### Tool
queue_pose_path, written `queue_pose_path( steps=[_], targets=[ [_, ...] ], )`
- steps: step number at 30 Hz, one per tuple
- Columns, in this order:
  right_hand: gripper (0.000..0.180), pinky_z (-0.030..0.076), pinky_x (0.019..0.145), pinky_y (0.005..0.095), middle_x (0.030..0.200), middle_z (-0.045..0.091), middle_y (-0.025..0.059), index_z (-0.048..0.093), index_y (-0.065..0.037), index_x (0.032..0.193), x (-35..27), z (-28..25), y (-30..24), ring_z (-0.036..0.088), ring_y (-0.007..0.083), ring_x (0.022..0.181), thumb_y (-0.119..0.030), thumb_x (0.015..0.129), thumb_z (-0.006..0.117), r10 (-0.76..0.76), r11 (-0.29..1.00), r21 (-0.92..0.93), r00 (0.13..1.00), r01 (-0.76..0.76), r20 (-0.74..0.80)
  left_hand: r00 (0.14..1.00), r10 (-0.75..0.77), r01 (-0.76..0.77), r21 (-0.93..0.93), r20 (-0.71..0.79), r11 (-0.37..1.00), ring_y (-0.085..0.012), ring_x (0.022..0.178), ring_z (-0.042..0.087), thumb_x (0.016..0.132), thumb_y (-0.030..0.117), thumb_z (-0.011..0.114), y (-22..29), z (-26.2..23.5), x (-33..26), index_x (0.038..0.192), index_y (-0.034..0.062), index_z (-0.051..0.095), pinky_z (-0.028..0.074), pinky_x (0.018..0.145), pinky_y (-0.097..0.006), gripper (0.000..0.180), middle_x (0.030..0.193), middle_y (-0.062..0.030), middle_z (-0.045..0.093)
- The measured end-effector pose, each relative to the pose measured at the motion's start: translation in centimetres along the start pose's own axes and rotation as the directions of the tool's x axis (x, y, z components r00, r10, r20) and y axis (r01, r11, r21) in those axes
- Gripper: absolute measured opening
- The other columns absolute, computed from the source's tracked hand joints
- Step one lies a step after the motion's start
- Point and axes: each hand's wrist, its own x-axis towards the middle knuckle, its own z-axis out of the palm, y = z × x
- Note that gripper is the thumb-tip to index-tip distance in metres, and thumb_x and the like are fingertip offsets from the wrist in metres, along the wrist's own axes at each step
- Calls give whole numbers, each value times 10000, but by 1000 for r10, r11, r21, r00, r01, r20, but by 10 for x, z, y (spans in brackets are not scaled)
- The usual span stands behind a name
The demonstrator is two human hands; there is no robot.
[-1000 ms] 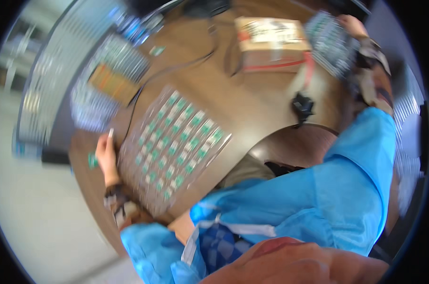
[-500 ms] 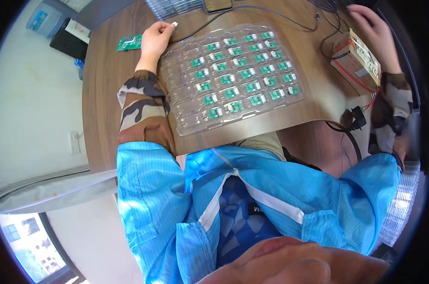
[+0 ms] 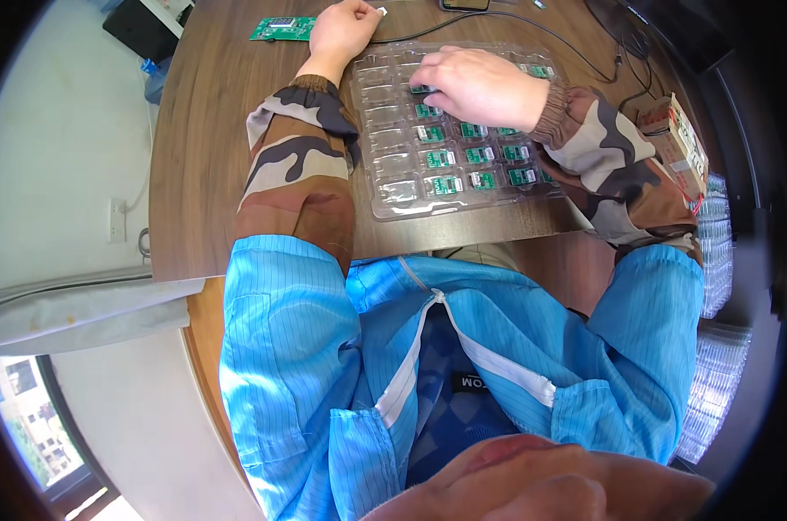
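Right hand is down on the clear plastic tray, fingers curled over a pocket in the upper rows — they seem to be pinching 1 of the small green circuit boards, though the fingertips hide the grip itself, so I cannot tell for sure that anything is held. Left hand sits at 11 o'clock from the tray, loosely closed in a fist on the wooden desk, with a small white bit showing just beside the knuckles; whether it grips that, I cannot tell. A larger green board lies at 9 o'clock from that hand, just beside it. The tray's left column of pockets looks bare, the right columns carry boards. A black cable runs across the desk at 12 o'clock, and a tan box with red wires sits at 3 o'clock, near the right sleeve.

Risk, as I judge it — the tray is thin and light, held only by the right hand's own weight. A tug on a snug board could lift or skew it and spill neighbours. The right sleeve also hangs close to that box and its wires.
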Motion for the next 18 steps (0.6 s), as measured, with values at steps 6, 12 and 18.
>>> queue_pose_path(
  steps=[6,12,18],
  targets=[
    [162,428,736,347,840,536,81,581,-49,849,12,-2,-1,525,246,833,-90,693,582,53,999,-17,995,-52,80,1000,1,-1,-3,-16,1000,-157,628,564,700,364,591,-1,1,-1,798,82,625,431,603,-274,301,697,-35,611],
    [83,431,700,326,795,529,73,603,-62,768,24,-4,26,533,231,785,-81,692,578,15,998,58,990,-7,-139,1000,-3,3,7,-11,1000,-169,648,572,700,366,588,0,0,-1,804,90,625,432,610,-278,298,702,-39,613],
    [120,454,611,308,663,606,103,636,-67,732,47,-12,52,589,225,641,-152,675,574,382,798,568,899,-203,-215,997,-79,79,-22,1,997,-224,732,582,702,348,568,8,-4,-4,781,118,626,448,650,-321,250,747,-49,619]
  ],
)
